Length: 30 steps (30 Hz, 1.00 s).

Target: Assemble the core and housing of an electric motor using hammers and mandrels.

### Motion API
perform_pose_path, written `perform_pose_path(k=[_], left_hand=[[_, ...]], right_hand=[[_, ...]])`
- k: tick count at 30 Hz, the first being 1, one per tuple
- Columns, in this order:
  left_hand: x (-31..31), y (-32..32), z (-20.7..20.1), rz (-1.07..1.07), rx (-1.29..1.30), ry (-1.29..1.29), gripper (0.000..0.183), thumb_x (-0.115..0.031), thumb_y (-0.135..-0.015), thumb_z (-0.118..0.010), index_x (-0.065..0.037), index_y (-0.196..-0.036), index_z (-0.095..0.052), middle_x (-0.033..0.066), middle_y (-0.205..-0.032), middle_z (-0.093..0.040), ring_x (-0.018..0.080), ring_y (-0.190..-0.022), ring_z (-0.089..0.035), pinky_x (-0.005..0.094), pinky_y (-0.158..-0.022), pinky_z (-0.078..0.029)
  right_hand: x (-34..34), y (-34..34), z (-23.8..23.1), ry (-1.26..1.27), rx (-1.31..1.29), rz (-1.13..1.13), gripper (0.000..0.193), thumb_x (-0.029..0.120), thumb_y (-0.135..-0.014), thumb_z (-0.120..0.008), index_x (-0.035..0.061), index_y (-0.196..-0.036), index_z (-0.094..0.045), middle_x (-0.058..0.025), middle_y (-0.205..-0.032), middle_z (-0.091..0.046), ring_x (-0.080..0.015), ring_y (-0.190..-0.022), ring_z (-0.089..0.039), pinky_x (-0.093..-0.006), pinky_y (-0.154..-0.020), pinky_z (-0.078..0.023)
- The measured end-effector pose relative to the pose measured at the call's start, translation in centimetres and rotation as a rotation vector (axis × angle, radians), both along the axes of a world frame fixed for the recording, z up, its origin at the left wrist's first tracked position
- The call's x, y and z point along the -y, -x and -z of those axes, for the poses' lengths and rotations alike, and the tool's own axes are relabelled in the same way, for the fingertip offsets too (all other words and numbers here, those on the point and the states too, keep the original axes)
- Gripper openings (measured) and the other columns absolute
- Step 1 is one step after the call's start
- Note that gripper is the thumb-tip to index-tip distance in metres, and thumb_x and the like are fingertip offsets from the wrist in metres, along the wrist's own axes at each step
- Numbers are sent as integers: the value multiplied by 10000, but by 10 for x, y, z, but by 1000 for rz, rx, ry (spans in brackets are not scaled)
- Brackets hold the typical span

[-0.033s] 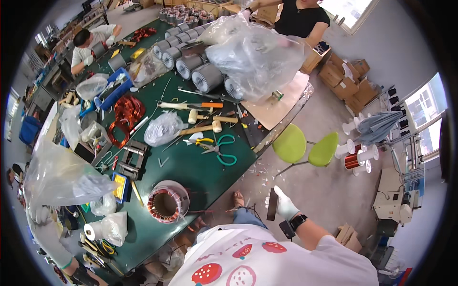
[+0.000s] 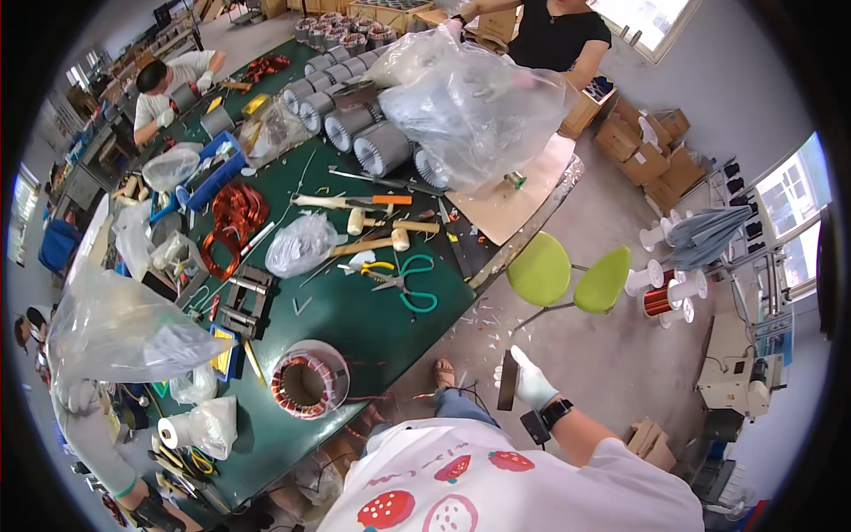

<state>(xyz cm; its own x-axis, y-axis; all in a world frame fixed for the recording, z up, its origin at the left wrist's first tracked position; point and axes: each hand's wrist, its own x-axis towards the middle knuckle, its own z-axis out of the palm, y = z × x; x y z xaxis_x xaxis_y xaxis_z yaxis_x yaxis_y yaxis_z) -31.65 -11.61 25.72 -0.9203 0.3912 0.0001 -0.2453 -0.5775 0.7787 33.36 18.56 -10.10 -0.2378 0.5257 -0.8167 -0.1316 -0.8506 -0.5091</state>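
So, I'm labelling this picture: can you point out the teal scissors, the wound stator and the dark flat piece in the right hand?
Teal scissors (image 2: 402, 280): head view, around the pivot.
Wound stator (image 2: 331, 388): head view, winding ring's right side.
Dark flat piece (image 2: 509, 379): head view, middle of its face.

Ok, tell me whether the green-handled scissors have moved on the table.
No. The scissors keep the same place and angle against the table corner; both shift slightly in the picture together.
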Motion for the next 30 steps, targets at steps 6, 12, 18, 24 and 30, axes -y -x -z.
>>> perform_pose_path(k=[6, 12, 18, 24, 30], left_hand=[[-111, -60, -25, 631, -141, -113, 268, -87, -1075, -458, -99, -838, -334, -15, -737, -294, 108, -642, -287, 301, -607, -253], [-276, -218, -39, 637, -191, 1, 468, -81, -1079, -448, 49, -1523, -373, -57, -740, -273, 57, -596, -259, 238, -551, -239], [-384, -286, -7, 696, -182, 227, 534, -140, -1098, -459, 26, -1592, -341, -82, -739, -329, 29, -614, -302, 211, -549, -278], [-466, -329, 36, 1030, -291, 296, 534, -216, -1074, -525, 40, -1534, -438, -43, -923, -589, 38, -755, -528, 204, -654, -453], [-533, -309, 196, 1236, -364, 442, 493, -195, -1069, -492, -7, -1524, -471, -28, -829, -636, 62, -721, -595, 212, -684, -488]], right_hand=[[-76, -54, -14, 8, -15, 17, 519, 561, -1003, -625, 102, -1244, -623, -123, -1078, -663, -263, -954, -649, -440, -844, -550], [-119, -94, -12, -28, -53, 71, 476, 555, -1003, -625, 114, -1180, -604, -105, -1017, -669, -256, -899, -665, -422, -851, -571], [-115, -101, -33, -5, -10, 205, 467, 549, -1012, -613, 109, -1169, -612, -106, -997, -684, -255, -904, -678, -414, -833, -576], [-94, -107, -35, -12, -40, 320, 481, 566, -1002, -619, 104, -1134, -629, -95, -972, -701, -229, -850, -690, -390, -791, -585], [-103, -120, -15, 8, -41, 406, 485, 576, -969, -665, 110, -1102, -631, -79, -946, -693, -244, -825, -680, -408, -773, -579]])
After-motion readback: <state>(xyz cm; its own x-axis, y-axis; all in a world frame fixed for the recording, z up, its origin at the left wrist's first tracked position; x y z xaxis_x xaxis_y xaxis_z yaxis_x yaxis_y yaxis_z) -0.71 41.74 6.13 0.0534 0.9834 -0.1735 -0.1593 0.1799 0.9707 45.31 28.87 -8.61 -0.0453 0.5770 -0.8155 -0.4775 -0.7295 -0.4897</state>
